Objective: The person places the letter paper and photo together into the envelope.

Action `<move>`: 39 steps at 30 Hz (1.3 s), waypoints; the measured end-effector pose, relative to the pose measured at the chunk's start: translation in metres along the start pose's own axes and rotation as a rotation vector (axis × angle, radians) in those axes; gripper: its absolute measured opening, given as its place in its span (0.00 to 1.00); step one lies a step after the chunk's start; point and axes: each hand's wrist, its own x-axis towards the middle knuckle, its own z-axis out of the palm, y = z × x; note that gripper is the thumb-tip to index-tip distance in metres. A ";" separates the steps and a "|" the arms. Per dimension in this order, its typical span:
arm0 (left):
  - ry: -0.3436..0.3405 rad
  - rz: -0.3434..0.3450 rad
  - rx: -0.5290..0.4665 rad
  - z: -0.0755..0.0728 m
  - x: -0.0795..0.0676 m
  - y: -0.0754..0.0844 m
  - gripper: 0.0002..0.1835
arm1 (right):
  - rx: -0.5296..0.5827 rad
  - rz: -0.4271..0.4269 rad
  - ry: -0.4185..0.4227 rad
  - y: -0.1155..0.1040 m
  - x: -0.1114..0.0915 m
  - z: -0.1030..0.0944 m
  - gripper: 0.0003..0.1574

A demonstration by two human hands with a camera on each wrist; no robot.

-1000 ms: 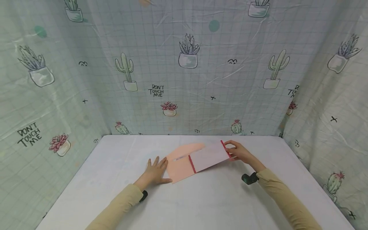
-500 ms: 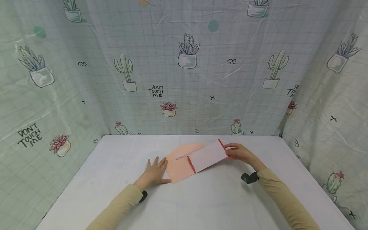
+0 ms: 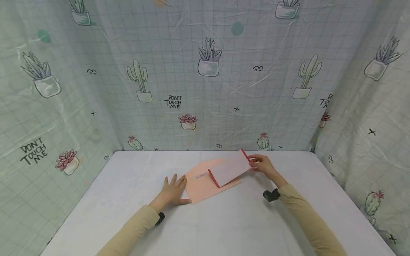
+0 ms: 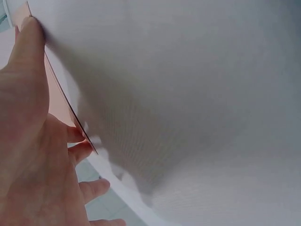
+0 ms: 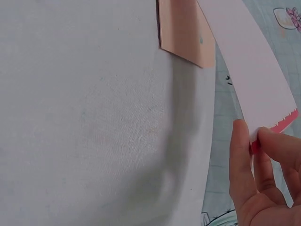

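Observation:
A peach, envelope-like paper (image 3: 205, 183) lies on the white table, with a small pale strip on its surface. My left hand (image 3: 172, 191) is spread at its left edge, and the thumb and fingertips touch that edge in the left wrist view. A pale pink card (image 3: 229, 169) with red jagged strips at both short ends is raised over the peach paper and tilted, its right end higher. My right hand (image 3: 264, 166) pinches the card's right end between thumb and fingers, right at the red strip (image 5: 284, 122). The card hides part of the peach paper in the head view.
The white table (image 3: 221, 227) reaches back to a hanging cloth (image 3: 237, 85) printed with cacti, which also runs along both sides. A dark wrist device (image 3: 271, 195) shows below the right forearm, and another (image 3: 160, 218) at the left wrist.
My right hand has moved left and slightly up with the card, whose end has lifted, uncovering more of the peach paper's lower right. The left hand has stayed in place.

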 end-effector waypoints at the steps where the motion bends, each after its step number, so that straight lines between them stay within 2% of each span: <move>1: -0.001 0.000 0.005 0.000 0.000 0.000 0.49 | 0.006 -0.003 0.019 0.000 0.001 0.001 0.25; 14: -0.007 -0.002 0.012 0.000 0.002 0.000 0.50 | 0.059 0.001 0.207 -0.003 0.018 -0.001 0.25; 17: -0.004 0.001 0.011 0.000 0.003 0.000 0.50 | 0.104 -0.031 0.235 0.007 0.028 -0.003 0.24; 18: -0.002 0.002 0.011 0.000 0.003 0.000 0.50 | 0.152 -0.079 0.227 0.013 0.032 -0.004 0.22; 21: 0.003 0.006 0.010 0.000 0.003 0.000 0.50 | 0.198 -0.093 0.220 0.017 0.036 -0.006 0.22; 24: -0.002 0.006 0.007 0.000 0.003 -0.001 0.49 | 0.179 -0.070 0.236 0.014 0.035 -0.003 0.24; 25: -0.007 0.005 0.009 0.000 0.003 -0.001 0.50 | 0.134 -0.021 0.257 0.009 0.033 -0.001 0.25; 28: -0.020 -0.002 0.007 0.000 0.003 -0.002 0.49 | 0.105 0.014 0.272 0.003 0.031 0.002 0.26; 32: -0.026 -0.009 0.003 0.000 0.003 -0.003 0.49 | 0.131 0.044 0.296 0.000 0.035 0.003 0.25; 39: -0.028 -0.005 -0.010 0.002 0.004 -0.002 0.49 | 0.178 0.047 0.402 0.007 0.045 0.002 0.25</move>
